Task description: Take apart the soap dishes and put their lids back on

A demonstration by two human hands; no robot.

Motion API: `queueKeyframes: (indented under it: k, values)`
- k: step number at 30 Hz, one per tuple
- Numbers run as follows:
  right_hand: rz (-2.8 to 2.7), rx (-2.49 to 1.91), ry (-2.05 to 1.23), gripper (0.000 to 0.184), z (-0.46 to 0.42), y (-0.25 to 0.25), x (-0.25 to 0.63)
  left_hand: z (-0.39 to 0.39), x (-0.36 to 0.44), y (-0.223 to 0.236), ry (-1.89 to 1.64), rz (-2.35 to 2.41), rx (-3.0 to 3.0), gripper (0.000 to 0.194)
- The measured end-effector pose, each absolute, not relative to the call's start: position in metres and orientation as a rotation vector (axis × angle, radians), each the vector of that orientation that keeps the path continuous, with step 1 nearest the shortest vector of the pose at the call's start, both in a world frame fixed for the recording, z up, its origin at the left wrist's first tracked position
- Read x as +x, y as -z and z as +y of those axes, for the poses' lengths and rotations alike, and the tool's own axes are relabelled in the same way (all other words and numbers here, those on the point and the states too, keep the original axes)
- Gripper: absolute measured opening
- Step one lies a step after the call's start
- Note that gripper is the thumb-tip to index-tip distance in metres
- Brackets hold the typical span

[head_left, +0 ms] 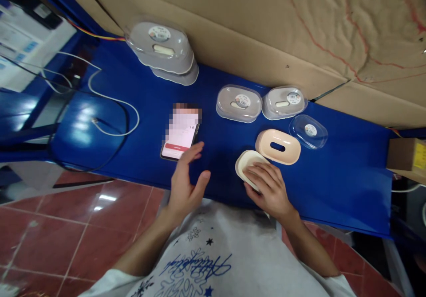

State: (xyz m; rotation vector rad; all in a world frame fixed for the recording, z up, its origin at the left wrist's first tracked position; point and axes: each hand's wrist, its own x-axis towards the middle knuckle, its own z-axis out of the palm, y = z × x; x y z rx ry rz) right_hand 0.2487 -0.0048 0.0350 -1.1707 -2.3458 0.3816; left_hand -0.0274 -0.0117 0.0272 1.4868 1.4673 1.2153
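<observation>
My right hand [268, 188] is on a small cream oval dish [242, 166] at the table's front edge. Its fingers reach over the dish's rim, with the thumb low on the near side, so part of the dish is hidden. Just behind it lies a peach oval piece [289, 155] with a slot in its middle. To the left, my left hand [186, 184] is held in the air with fingers and thumb apart, holding nothing. Past its fingertips a phone [179, 135] with a lit screen lies on the table.
Two clear-lidded oval boxes [238, 104] stand side by side at the back, with a loose clear lid [316, 135] to their right. More such boxes are stacked [159, 44] at back left. A white cable [138, 115] curls across the blue table [346, 173]; a cardboard box [401, 155] stands far right.
</observation>
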Motion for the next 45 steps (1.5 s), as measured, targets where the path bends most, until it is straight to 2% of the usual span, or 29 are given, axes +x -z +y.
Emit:
queueKeyframes:
  k: [2,6,10,13,17,20,26,31,39,42,45]
  values:
    - [-2.206,-1.154,-0.416,0.047,-0.004,-0.039,0.240,-0.014,-0.012,-0.036,-1.122,1.196,0.965,0.053]
    - [-2.230,-1.015,-0.475,0.042,-0.006,-0.046,0.224,-0.006,0.013,-0.047,-0.770,0.728,0.131,0.073]
    - [-2.390,-0.898,-0.448,0.045,0.003,-0.048,0.236,0.007,0.019,-0.047,-0.739,0.603,-0.144,0.061]
    - [-2.345,-1.182,-0.361,0.054,0.020,-0.044,0.267,0.012,0.014,-0.042,-0.822,0.649,-0.188,0.048]
    - [-2.394,-1.509,-0.078,0.056,0.039,-0.033,0.297,0.014,0.013,-0.036,-0.840,0.701,-0.193,0.044]
    - [-2.381,-1.439,-0.058,0.056,0.039,-0.032,0.293,0.014,0.020,-0.034,-0.824,0.717,-0.203,0.043]
    - [-2.392,-1.164,-0.353,0.058,0.015,-0.053,0.249,0.022,0.037,-0.037,-0.845,0.656,-0.151,0.046]
    - [-2.453,-1.112,-0.299,0.052,0.010,-0.061,0.234,0.024,0.040,-0.040,-0.876,0.575,-0.078,0.063]
    - [-2.502,-1.075,-0.283,0.063,0.023,-0.057,0.253,0.024,0.038,-0.039,-0.941,0.642,-0.024,0.068]
    - [-2.316,-1.478,-0.131,0.059,0.050,-0.046,0.302,0.025,0.033,-0.036,-0.958,0.699,-0.035,0.064]
    - [-2.272,-1.927,0.014,0.076,0.075,-0.031,0.352,0.024,0.029,-0.033,-0.946,0.720,-0.046,0.060]
